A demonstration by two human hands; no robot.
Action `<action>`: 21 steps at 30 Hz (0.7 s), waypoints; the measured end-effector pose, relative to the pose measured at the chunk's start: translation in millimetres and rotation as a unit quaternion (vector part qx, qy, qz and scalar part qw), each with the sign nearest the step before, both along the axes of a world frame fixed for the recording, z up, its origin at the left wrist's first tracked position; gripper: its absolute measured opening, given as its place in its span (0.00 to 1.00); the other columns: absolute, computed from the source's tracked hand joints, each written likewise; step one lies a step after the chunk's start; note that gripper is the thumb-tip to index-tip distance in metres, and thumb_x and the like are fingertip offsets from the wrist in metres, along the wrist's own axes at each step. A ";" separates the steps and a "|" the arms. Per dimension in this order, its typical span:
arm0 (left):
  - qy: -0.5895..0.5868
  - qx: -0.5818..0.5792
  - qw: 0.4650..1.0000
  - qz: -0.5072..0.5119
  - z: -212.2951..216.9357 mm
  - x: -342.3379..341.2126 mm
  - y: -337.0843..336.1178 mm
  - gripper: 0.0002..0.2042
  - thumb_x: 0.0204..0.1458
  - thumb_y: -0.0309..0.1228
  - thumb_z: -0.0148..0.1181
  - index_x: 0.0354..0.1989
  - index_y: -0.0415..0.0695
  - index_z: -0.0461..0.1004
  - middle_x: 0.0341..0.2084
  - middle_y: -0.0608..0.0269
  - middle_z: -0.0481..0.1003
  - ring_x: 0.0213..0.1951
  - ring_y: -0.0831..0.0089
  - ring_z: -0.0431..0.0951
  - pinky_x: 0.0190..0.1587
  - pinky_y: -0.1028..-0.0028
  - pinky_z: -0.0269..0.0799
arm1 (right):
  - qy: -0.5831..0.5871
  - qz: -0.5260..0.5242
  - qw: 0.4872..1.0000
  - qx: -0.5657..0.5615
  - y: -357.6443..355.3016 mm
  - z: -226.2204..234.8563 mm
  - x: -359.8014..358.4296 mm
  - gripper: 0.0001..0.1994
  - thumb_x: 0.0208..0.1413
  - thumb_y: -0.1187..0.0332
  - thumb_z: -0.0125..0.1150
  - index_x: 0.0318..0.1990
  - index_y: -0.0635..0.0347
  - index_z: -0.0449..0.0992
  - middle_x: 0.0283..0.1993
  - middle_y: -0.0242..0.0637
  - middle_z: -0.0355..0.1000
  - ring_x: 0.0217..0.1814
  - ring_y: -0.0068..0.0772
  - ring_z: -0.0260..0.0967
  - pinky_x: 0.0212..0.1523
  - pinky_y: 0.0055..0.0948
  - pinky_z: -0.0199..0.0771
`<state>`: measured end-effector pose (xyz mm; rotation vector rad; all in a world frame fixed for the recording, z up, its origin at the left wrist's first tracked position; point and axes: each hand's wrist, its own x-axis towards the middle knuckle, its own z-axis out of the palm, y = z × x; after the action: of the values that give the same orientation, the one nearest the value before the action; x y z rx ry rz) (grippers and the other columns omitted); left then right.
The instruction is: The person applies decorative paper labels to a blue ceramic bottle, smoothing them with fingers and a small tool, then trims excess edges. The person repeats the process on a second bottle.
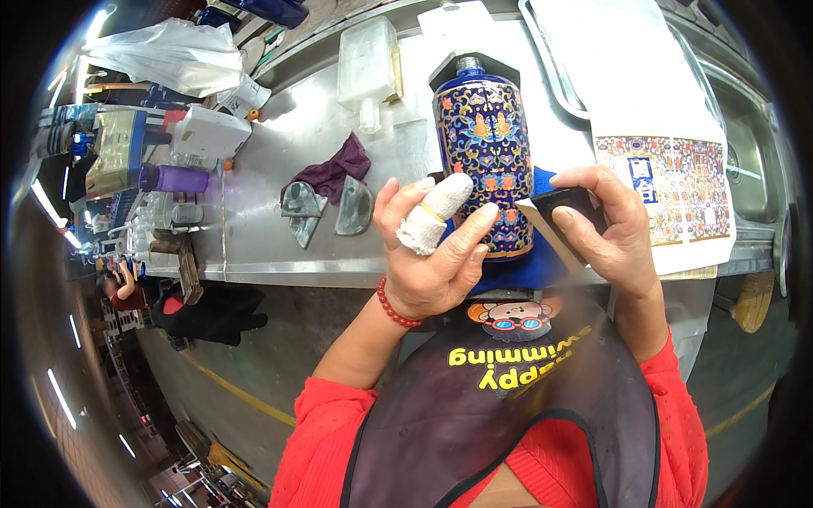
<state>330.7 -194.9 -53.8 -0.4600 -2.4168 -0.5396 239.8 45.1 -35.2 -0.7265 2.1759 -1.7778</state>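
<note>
A dark blue bottle (483, 161) with a dense, colourful floral pattern lies on a blue cloth (542, 182), its bare neck pointing away from me. My left hand (436, 254) is at the bottle's lower left side, fingers stretched out and apart, fingertips against or just over the pattern. One of its fingers wears a white wrapping (436, 212) held by a yellow band. My right hand (614, 224) grips a black, flat scraper-like tool (569, 212) with a pale edge, close to the bottle's lower right side. Whether that edge touches the bottle I cannot tell.
Patterned decal sheets (665, 186) lie on white paper at the right. On the metal table (271, 220) to the left are a purple cloth (343, 161) and several grey-green curved scraper pieces (354, 206). Beyond stands a clear bottle (367, 63); a purple bottle (178, 179) is farther left.
</note>
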 end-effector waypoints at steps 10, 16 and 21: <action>-0.002 0.028 1.000 -0.011 6.2 -4.6 0.8 0.15 0.53 0.34 0.64 0.49 0.52 0.84 0.55 0.51 0.77 0.59 0.53 0.65 0.70 0.47 0.50 | 0.079 -0.015 0.996 -0.025 -3.1 -3.6 -2.3 0.13 0.56 0.76 0.66 0.49 0.64 0.78 0.33 0.33 0.77 0.31 0.16 0.72 0.31 0.21 0.71; 0.025 -0.023 0.999 -0.023 6.3 -3.8 2.1 0.14 0.53 0.35 0.65 0.48 0.54 0.84 0.55 0.51 0.77 0.59 0.54 0.66 0.68 0.45 0.52 | 0.068 -0.019 0.997 -0.026 0.1 -5.0 -3.5 0.13 0.56 0.76 0.66 0.49 0.64 0.78 0.34 0.33 0.77 0.31 0.16 0.72 0.32 0.21 0.71; 0.012 0.032 0.999 -0.030 5.1 -7.0 -0.9 0.14 0.51 0.34 0.66 0.47 0.54 0.84 0.54 0.52 0.77 0.59 0.53 0.66 0.68 0.45 0.53 | 0.054 -0.012 0.998 -0.022 0.1 -5.0 -4.8 0.13 0.56 0.76 0.66 0.49 0.64 0.78 0.36 0.33 0.76 0.33 0.17 0.71 0.34 0.21 0.70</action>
<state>323.7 -195.8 -48.7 -0.5100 -2.3616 -0.6327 235.0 45.3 -40.2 -0.8271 2.2281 -1.8447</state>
